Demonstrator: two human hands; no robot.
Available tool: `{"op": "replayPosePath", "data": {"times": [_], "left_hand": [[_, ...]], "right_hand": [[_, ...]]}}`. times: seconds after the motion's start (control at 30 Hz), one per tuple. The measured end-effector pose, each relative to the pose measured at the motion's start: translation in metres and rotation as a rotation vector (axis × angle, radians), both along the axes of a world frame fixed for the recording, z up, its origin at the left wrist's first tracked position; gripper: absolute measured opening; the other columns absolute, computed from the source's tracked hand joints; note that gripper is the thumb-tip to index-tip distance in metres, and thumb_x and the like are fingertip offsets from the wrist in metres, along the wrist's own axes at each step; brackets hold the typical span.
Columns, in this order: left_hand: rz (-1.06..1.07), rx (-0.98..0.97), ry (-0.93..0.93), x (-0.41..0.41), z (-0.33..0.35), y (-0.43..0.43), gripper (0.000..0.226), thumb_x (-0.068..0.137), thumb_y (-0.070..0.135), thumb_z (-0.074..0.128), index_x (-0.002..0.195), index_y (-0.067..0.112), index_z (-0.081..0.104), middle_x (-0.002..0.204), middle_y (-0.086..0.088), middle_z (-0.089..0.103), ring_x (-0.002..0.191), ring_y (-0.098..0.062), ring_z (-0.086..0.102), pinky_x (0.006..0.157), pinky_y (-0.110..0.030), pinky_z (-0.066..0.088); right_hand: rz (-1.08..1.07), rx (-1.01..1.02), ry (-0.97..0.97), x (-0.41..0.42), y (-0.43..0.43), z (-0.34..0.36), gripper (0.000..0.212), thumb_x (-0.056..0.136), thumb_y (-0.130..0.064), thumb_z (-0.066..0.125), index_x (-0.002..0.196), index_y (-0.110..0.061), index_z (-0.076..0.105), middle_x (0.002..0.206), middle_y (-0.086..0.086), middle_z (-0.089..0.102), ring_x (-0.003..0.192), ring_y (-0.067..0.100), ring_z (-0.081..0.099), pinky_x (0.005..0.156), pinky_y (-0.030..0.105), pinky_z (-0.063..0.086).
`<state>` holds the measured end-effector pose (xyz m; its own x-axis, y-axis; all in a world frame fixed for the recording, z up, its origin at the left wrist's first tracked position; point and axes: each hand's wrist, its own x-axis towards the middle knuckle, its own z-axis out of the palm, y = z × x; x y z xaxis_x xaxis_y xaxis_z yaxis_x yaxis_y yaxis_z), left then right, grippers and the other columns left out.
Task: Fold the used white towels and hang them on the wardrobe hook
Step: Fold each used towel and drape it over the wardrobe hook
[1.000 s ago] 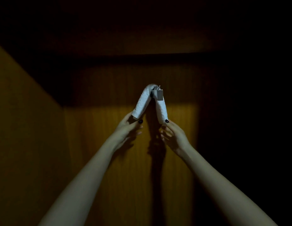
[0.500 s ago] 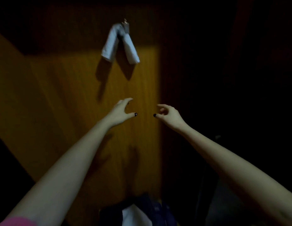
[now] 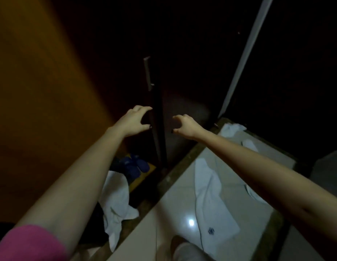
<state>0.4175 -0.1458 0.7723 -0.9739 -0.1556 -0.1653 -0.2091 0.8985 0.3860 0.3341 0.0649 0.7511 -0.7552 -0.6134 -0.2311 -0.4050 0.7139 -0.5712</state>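
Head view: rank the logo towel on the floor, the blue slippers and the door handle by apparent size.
1. logo towel
2. blue slippers
3. door handle
The towel lies nearer the camera, so true sizes may differ less.

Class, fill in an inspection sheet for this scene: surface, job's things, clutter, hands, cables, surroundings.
Surface: glossy pale floor, with one glare spot.
Job's things: spread towel on the floor; heaped towel beside the slippers; far towel, crumpled; hook not in view.
Clutter: blue slippers, low in the wardrobe.
Grippers: left hand and right hand are empty and apart, fingers loosely curled.
Cables: nothing seen.
Surroundings: wooden panel; dark door with handle; dim light.
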Motion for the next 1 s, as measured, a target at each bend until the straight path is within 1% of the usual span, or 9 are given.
{"op": "replayPosePath", "data": {"times": [0.13, 0.23, 0.33, 0.43, 0.53, 0.63, 0.77, 0.87, 1.0], "left_hand": [[-0.13, 0.036, -0.109, -0.03, -0.056, 0.074, 0.072, 0.087, 0.033, 0.066, 0.148, 0.029, 0.027, 0.149, -0.006, 0.028, 0.134, -0.028, 0.031, 0.107, -0.038, 0.032], [-0.213, 0.063, -0.183, -0.043, -0.098, 0.123, 0.073, 0.086, 0.035, 0.066, 0.147, 0.029, 0.027, 0.146, -0.007, 0.031, 0.131, -0.029, 0.034, 0.106, -0.039, 0.035], [-0.283, 0.092, -0.265, -0.049, -0.145, 0.176, 0.073, 0.086, 0.034, 0.066, 0.147, 0.029, 0.026, 0.146, -0.008, 0.031, 0.131, -0.031, 0.034, 0.105, -0.041, 0.036], [-0.34, 0.116, -0.326, -0.049, -0.196, 0.232, 0.073, 0.087, 0.033, 0.065, 0.148, 0.027, 0.026, 0.147, -0.008, 0.031, 0.132, -0.03, 0.033, 0.107, -0.044, 0.036], [-0.375, 0.124, -0.36, -0.042, -0.248, 0.285, 0.072, 0.087, 0.033, 0.064, 0.148, 0.026, 0.026, 0.149, -0.008, 0.03, 0.135, -0.029, 0.031, 0.108, -0.042, 0.034], [-0.396, 0.15, -0.401, -0.03, -0.309, 0.332, 0.07, 0.087, 0.03, 0.065, 0.147, 0.024, 0.029, 0.147, -0.009, 0.033, 0.134, -0.03, 0.033, 0.106, -0.044, 0.035], [-0.343, 0.232, -0.463, -0.017, -0.407, 0.386, 0.07, 0.087, 0.031, 0.066, 0.146, 0.019, 0.031, 0.146, -0.01, 0.036, 0.134, -0.029, 0.034, 0.107, -0.042, 0.034], [-0.328, 0.293, -0.46, -0.01, -0.488, 0.423, 0.072, 0.085, 0.031, 0.07, 0.145, 0.015, 0.034, 0.145, -0.012, 0.04, 0.133, -0.03, 0.036, 0.109, -0.042, 0.034], [-0.364, 0.278, -0.467, 0.007, -0.606, 0.456, 0.071, 0.084, 0.034, 0.07, 0.143, 0.015, 0.037, 0.141, -0.013, 0.042, 0.129, -0.03, 0.04, 0.105, -0.04, 0.036]], "right_hand": [[-0.199, 0.07, -0.098, -0.004, 0.082, -0.057, 0.063, 0.088, -0.025, 0.067, 0.144, -0.01, 0.041, 0.139, 0.017, 0.045, 0.126, 0.032, 0.049, 0.101, 0.033, 0.04], [-0.297, 0.098, -0.181, 0.004, 0.137, -0.096, 0.06, 0.087, -0.024, 0.068, 0.141, -0.009, 0.045, 0.139, 0.019, 0.047, 0.126, 0.032, 0.049, 0.101, 0.036, 0.041], [-0.354, 0.174, -0.244, 0.017, 0.19, -0.137, 0.063, 0.087, -0.025, 0.067, 0.143, -0.009, 0.043, 0.143, 0.019, 0.045, 0.13, 0.033, 0.045, 0.106, 0.038, 0.039], [-0.398, 0.258, -0.306, 0.032, 0.243, -0.183, 0.064, 0.088, -0.026, 0.066, 0.145, -0.013, 0.039, 0.143, 0.02, 0.042, 0.128, 0.036, 0.045, 0.106, 0.04, 0.039], [-0.417, 0.323, -0.36, 0.043, 0.293, -0.23, 0.065, 0.089, -0.026, 0.064, 0.147, -0.014, 0.037, 0.141, 0.021, 0.042, 0.128, 0.038, 0.043, 0.106, 0.043, 0.039], [-0.424, 0.375, -0.391, 0.046, 0.337, -0.283, 0.065, 0.09, -0.026, 0.062, 0.148, -0.016, 0.036, 0.14, 0.021, 0.043, 0.127, 0.039, 0.042, 0.105, 0.044, 0.04], [-0.477, 0.38, -0.444, 0.056, 0.382, -0.375, 0.064, 0.09, -0.024, 0.061, 0.148, -0.016, 0.036, 0.14, 0.02, 0.043, 0.126, 0.039, 0.043, 0.104, 0.045, 0.04], [-0.498, 0.383, -0.451, 0.066, 0.403, -0.457, 0.06, 0.09, -0.023, 0.062, 0.146, -0.018, 0.038, 0.138, 0.018, 0.045, 0.124, 0.037, 0.045, 0.102, 0.044, 0.042], [-0.37, 0.413, -0.411, 0.075, 0.424, -0.571, 0.054, 0.093, -0.027, 0.06, 0.144, -0.021, 0.041, 0.14, 0.013, 0.048, 0.123, 0.034, 0.045, 0.102, 0.044, 0.042]]}}
